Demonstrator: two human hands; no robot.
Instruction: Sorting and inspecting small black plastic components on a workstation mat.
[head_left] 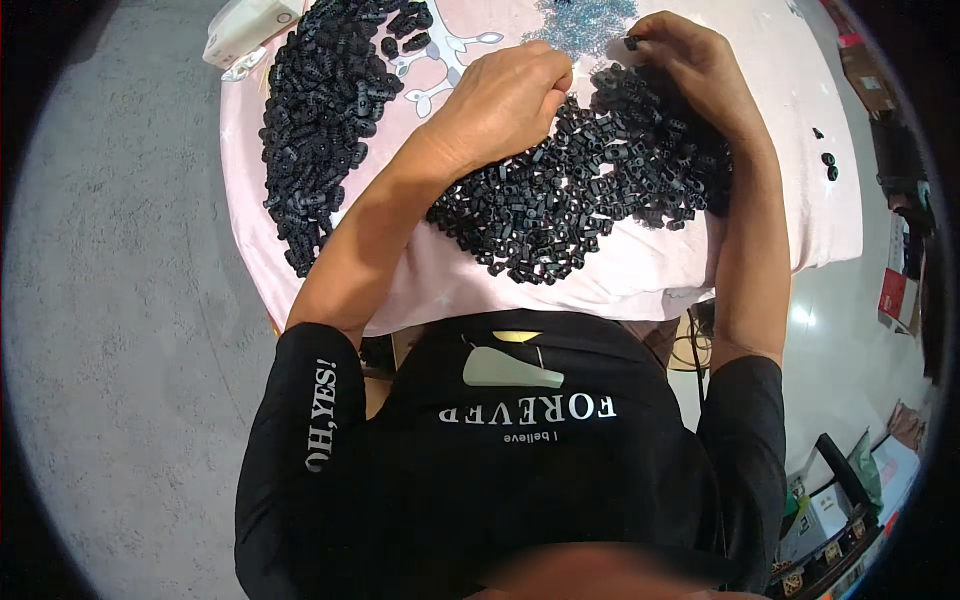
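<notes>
My left hand (512,98) is closed, thumb against curled fingers, above the far side of a heap of small black plastic pieces (540,215). Whatever its fingertips pinch is too small to make out. Between thumb and fingers of my right hand (695,65) is a small black plastic part (632,43). Below that hand lies a darker heap of black plastic parts (680,150), touching the first heap. Just beyond both hands is a pile of tiny silvery-blue pieces (585,25) that look like small springs.
A long heap of ribbed black parts (320,120) runs down the table's left side. A white box (250,30) stands at the far left corner. The pink tablecloth (640,270) bears a few loose black parts (830,165) at right. Cartons (897,300) sit beyond the right edge.
</notes>
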